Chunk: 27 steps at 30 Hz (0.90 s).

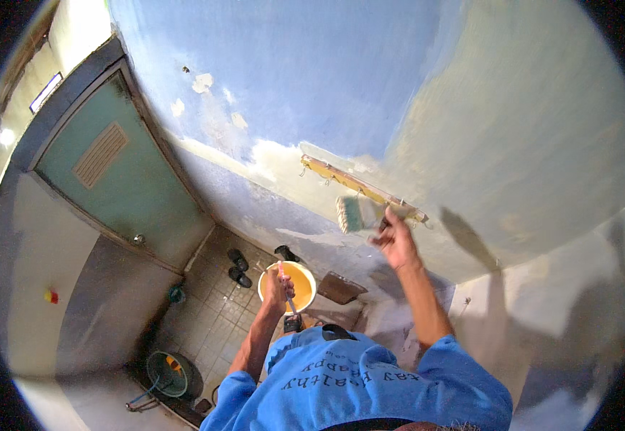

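Note:
My right hand (401, 248) is raised in front of the wall, its fingers closed on a wide paintbrush (355, 214). The brush has a green band and pale tips that point left, and it is slightly blurred. Just beyond it, a yellowish wooden hook rail (348, 181) is fixed slantwise to the wall. Lower down, my left hand (278, 293) is closed around a thin pale handle with a pink end, over a white bucket (313, 286) of orange-yellow liquid. The handle looks like the bucket's, but its ends are partly hidden.
The wall (291, 65) is patchy blue and grey-green, with flaking spots. A teal door (111, 151) stands at the left. Dark slippers (238, 267) lie on the tiled floor (208, 305). At the lower left sits a dark tub (168, 373), and a brown slab (342, 287) lies right of the bucket.

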Each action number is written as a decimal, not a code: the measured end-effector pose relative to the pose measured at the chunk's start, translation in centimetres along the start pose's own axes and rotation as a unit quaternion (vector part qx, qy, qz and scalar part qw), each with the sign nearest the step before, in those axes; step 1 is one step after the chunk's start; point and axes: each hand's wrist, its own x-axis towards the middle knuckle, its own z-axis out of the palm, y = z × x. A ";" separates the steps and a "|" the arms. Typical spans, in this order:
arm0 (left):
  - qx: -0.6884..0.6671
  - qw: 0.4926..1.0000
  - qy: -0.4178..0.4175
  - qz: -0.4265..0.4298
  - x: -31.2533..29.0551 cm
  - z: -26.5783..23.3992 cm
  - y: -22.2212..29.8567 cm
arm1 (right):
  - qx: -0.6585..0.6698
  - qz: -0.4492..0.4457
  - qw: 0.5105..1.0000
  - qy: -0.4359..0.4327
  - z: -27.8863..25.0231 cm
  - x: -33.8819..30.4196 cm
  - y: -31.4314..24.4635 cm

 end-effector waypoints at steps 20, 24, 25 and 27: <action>-0.009 0.996 0.087 0.003 4.1 -12.3 -6.6 | -0.751 -0.564 0.334 -0.076 19.0 4.1 -27.4; 0.015 0.996 0.084 -0.010 5.2 -13.2 -7.4 | -0.764 -0.572 0.295 -0.043 18.2 5.0 -32.0; 0.022 0.996 0.079 -0.015 5.6 -13.3 -7.5 | -0.768 -0.571 0.289 -0.021 18.0 5.0 -33.2; 0.018 0.995 0.101 -0.019 5.8 -13.5 -7.7 | -0.769 -0.573 0.284 0.011 18.9 4.7 -35.0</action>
